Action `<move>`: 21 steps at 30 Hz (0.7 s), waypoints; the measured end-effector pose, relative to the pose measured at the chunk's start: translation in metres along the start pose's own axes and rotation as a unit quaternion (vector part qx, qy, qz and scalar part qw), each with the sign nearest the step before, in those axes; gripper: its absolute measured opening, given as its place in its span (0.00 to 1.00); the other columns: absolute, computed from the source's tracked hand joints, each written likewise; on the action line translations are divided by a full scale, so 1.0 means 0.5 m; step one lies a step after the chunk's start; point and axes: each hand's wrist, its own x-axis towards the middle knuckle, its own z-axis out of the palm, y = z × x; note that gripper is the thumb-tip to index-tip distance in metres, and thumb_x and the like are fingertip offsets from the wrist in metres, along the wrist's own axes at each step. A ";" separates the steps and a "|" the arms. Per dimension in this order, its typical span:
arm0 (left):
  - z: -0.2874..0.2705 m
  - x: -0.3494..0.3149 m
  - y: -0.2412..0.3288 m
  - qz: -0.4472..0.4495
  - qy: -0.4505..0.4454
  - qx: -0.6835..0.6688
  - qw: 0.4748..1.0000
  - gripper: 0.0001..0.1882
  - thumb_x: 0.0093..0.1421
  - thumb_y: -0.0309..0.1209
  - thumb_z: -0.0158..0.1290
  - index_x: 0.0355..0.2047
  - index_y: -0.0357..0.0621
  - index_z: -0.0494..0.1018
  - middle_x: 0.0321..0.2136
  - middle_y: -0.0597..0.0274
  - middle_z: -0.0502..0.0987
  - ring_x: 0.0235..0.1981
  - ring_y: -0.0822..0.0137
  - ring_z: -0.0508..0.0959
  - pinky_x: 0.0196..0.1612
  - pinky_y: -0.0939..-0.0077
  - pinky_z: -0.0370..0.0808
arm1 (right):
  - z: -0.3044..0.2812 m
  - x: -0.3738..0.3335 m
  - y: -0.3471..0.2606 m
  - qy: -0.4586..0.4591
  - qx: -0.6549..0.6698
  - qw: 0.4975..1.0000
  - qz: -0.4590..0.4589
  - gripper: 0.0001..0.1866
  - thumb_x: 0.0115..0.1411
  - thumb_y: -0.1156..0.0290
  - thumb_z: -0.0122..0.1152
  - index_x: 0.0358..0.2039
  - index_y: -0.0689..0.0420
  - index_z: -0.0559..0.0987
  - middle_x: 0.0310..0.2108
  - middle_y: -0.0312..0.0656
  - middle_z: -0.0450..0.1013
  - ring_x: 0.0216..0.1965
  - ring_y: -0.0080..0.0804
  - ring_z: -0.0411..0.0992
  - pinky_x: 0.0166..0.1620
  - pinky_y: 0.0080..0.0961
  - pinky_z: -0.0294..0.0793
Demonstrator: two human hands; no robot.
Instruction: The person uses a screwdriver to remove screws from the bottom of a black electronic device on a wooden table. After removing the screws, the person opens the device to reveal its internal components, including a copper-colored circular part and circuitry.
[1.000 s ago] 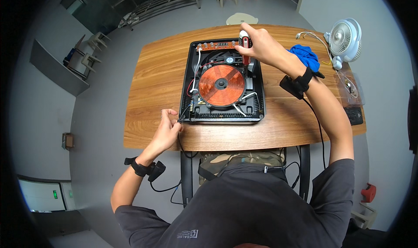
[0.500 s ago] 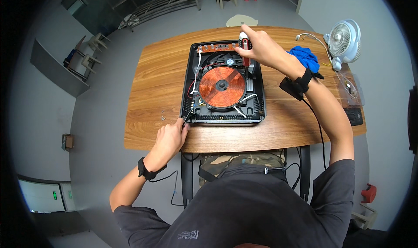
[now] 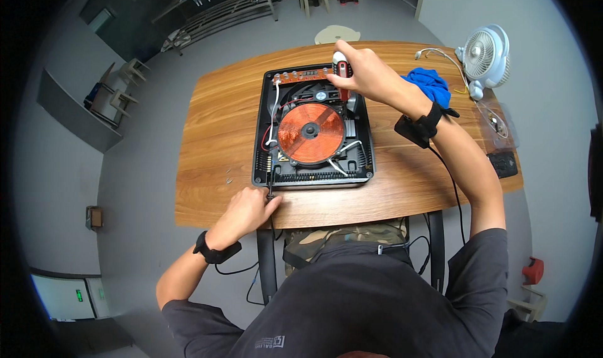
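- Right hand (image 3: 365, 75) is closing its fingers round a white-ended red and grey screwdriver (image 3: 343, 75), thumb pressing along the left side.
- Left hand (image 3: 244, 212) is keeping thumb and fingers together, pinching a black cord (image 3: 271, 183) just off the base's near left corner.
- Uncovered induction cooker base (image 3: 258, 141) is lying on the wooden table (image 3: 207, 128), between the two hands.
- Key relation: screwdriver is pointing down into the base's far right part, just beyond and right of the copper coil (image 3: 294, 138); handle end is showing farthest, long axis running roughly far to near. Exact tilt can't be told; tip is disappearing against dark parts.
- Right hand is sitting nearer that spot; left hand is working diagonally opposite.
- Cord is running far to near, crossing the near rim.
- Small loose screws (image 3: 228, 181) are lying left of the base.
- Blue cloth (image 3: 428, 86) and white fan (image 3: 487, 55) are resting far right.
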 end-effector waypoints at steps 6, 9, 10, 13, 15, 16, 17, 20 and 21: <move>-0.091 0.046 0.003 -0.041 0.002 0.088 0.995 0.29 0.66 0.55 0.55 0.25 0.38 0.82 0.19 0.43 0.80 0.27 0.41 0.82 0.32 0.50 0.80 | -0.022 0.005 -0.008 0.040 -0.005 0.999 -0.033 0.22 0.62 0.61 0.70 0.41 0.61 0.67 0.25 0.54 0.77 0.27 0.53 0.78 0.30 0.38 0.75; -0.140 0.103 0.005 -0.012 0.020 0.053 0.998 0.22 0.63 0.46 0.61 0.25 0.36 0.81 0.21 0.43 0.80 0.27 0.42 0.82 0.33 0.52 0.80 | -0.019 0.010 -0.008 0.046 0.013 0.998 -0.034 0.22 0.61 0.63 0.72 0.40 0.61 0.67 0.25 0.54 0.77 0.27 0.54 0.77 0.29 0.39 0.75; -0.152 0.130 0.006 0.009 0.027 0.034 0.999 0.19 0.62 0.43 0.62 0.27 0.36 0.81 0.21 0.43 0.80 0.27 0.43 0.82 0.33 0.53 0.80 | -0.021 0.010 -0.006 0.048 0.019 0.998 -0.035 0.22 0.61 0.63 0.72 0.40 0.60 0.67 0.25 0.54 0.77 0.27 0.54 0.77 0.29 0.39 0.75; -0.175 0.214 0.010 0.080 0.044 -0.010 0.996 0.14 0.61 0.36 0.62 0.33 0.35 0.81 0.24 0.44 0.82 0.29 0.46 0.83 0.36 0.58 0.80 | -0.004 0.009 -0.004 0.053 0.005 0.997 -0.051 0.22 0.61 0.64 0.72 0.39 0.60 0.65 0.26 0.55 0.77 0.29 0.55 0.79 0.30 0.40 0.76; -0.191 0.259 0.032 0.088 0.052 -0.045 0.994 0.13 0.61 0.35 0.62 0.36 0.34 0.81 0.25 0.45 0.82 0.28 0.50 0.84 0.36 0.60 0.80 | 0.000 0.009 -0.012 0.049 0.014 0.998 -0.044 0.22 0.62 0.63 0.71 0.40 0.60 0.65 0.26 0.55 0.78 0.30 0.56 0.80 0.31 0.41 0.76; -0.192 0.285 0.047 0.097 0.054 -0.064 0.992 0.13 0.62 0.34 0.62 0.37 0.34 0.82 0.25 0.46 0.82 0.28 0.52 0.84 0.35 0.62 0.79 | -0.001 0.007 -0.011 0.041 0.021 0.998 -0.034 0.22 0.62 0.63 0.71 0.40 0.60 0.66 0.27 0.55 0.78 0.30 0.56 0.80 0.31 0.41 0.76; -0.193 0.309 0.060 0.115 0.058 -0.068 0.989 0.13 0.61 0.34 0.62 0.38 0.34 0.82 0.27 0.45 0.83 0.30 0.53 0.84 0.36 0.62 0.79 | -0.004 0.007 -0.009 0.033 0.030 0.999 -0.024 0.22 0.62 0.63 0.71 0.40 0.60 0.66 0.27 0.55 0.78 0.30 0.56 0.80 0.31 0.41 0.76; -0.184 0.366 0.087 0.165 0.061 -0.082 0.981 0.15 0.60 0.34 0.63 0.41 0.34 0.82 0.30 0.45 0.83 0.33 0.53 0.85 0.39 0.63 0.80 | -0.003 0.009 -0.009 0.028 0.038 0.999 -0.022 0.22 0.61 0.62 0.72 0.41 0.60 0.67 0.27 0.56 0.78 0.30 0.56 0.80 0.31 0.41 0.77; -0.176 0.383 0.091 0.182 0.056 -0.088 0.978 0.16 0.59 0.34 0.64 0.42 0.34 0.82 0.31 0.44 0.84 0.34 0.51 0.85 0.40 0.62 0.80 | 0.001 0.011 -0.008 0.032 0.038 0.998 -0.028 0.23 0.61 0.62 0.72 0.41 0.60 0.67 0.27 0.56 0.78 0.30 0.56 0.80 0.31 0.41 0.77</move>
